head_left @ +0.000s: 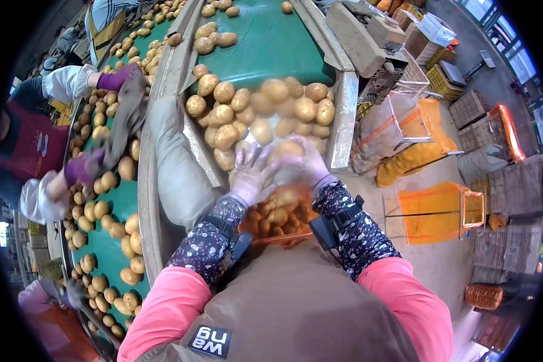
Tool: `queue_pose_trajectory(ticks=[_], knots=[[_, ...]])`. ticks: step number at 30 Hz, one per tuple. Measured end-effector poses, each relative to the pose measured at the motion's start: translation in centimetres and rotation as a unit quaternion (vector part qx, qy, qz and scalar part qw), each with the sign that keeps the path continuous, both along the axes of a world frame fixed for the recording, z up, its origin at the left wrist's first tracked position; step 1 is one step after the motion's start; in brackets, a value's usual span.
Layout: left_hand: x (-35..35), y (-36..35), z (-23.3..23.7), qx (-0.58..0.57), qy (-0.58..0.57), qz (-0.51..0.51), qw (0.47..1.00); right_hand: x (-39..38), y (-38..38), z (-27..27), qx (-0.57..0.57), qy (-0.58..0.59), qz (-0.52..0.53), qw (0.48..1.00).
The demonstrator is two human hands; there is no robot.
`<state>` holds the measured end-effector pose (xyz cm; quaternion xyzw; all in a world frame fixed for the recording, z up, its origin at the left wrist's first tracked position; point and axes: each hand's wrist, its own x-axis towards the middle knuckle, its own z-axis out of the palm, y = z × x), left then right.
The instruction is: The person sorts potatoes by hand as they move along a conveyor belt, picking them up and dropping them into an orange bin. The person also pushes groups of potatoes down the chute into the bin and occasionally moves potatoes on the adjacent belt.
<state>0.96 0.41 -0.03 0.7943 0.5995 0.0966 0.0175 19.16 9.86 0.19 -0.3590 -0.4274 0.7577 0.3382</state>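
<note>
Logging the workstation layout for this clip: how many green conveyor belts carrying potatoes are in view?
2. The centre belt runs straight ahead, its potatoes piled at the near end; the left belt curves down the left side beside a co-worker. More may lie outside the frame.

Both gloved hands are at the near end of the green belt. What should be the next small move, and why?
The pale-gloved left hand and right hand lie on the heap of round yellow-brown potatoes crowded at the end of the green conveyor belt, and the orange mesh sack below holds some. Probably pull both hands back and rake the nearest ones over the edge.
</note>
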Motion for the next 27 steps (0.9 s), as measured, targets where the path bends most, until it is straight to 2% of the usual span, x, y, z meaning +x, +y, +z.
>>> queue_pose_trajectory(ticks=[4, 6, 7, 8, 10, 13, 14, 15, 16, 18, 19, 20, 22, 24, 26, 27], knots=[[0.6, 1.8, -0.2, -0.034, 0.029, -0.064, 0.997, 1.3, 1.2, -1.2, 0.034, -0.030, -0.008, 0.999], [0.5, 2.0, -0.7, -0.043, 0.047, -0.092, 0.994, 1.6, 0.9, -1.2, 0.029, 0.030, -0.014, 0.999], [0.4, 2.0, -0.8, -0.041, 0.051, -0.096, 0.993, 1.4, 0.4, -0.4, 0.026, 0.061, -0.017, 0.998], [0.3, 2.1, -0.9, -0.045, 0.045, -0.097, 0.993, 1.5, -0.2, 0.5, 0.027, 0.041, -0.043, 0.998], [0.3, 2.3, -0.5, -0.053, 0.031, -0.102, 0.993, 1.6, -1.9, 6.0, 0.026, 0.002, -0.096, 0.995], [0.3, 3.2, -0.3, -0.033, 0.013, -0.108, 0.994, 4.2, 0.4, 10.1, 0.233, -0.075, -0.148, 0.958], [0.3, 3.4, -0.1, -0.034, 0.009, -0.107, 0.994, 6.1, 2.2, 11.1, 0.389, -0.114, -0.197, 0.893], [0.2, 3.4, -0.3, -0.026, 0.009, -0.108, 0.994, 8.0, 4.0, 12.1, 0.523, -0.164, -0.268, 0.793], [0.1, 3.1, -0.3, -0.020, 0.008, -0.110, 0.994, 10.1, 5.2, 13.7, 0.554, -0.141, -0.324, 0.754], [-0.1, 2.6, -0.3, -0.009, 0.005, -0.114, 0.993, 18.1, 10.1, 18.0, 0.697, -0.203, -0.406, 0.555], [-0.1, 2.8, -0.5, -0.002, 0.014, -0.120, 0.993, 21.8, 12.0, 19.7, 0.708, -0.229, -0.459, 0.485], [-0.1, 2.9, -0.5, -0.007, 0.014, -0.121, 0.992, 23.2, 11.3, 22.6, 0.674, -0.419, -0.496, 0.353], [0.0, 3.4, -0.2, -0.009, 0.013, -0.120, 0.993, 25.4, 11.3, 25.1, 0.559, -0.640, -0.471, 0.238], [-0.1, 3.1, -0.5, 0.006, 0.011, -0.123, 0.992, 27.0, 12.9, 24.0, 0.456, -0.738, -0.390, 0.308], [-0.4, 2.9, -0.9, 0.011, 0.010, -0.126, 0.992, 25.3, 14.0, 19.9, 0.640, -0.504, -0.272, 0.512], [-0.5, 3.0, -1.1, 0.011, 0.007, -0.128, 0.992, 22.9, 13.4, 18.0, 0.667, -0.412, -0.203, 0.587]])
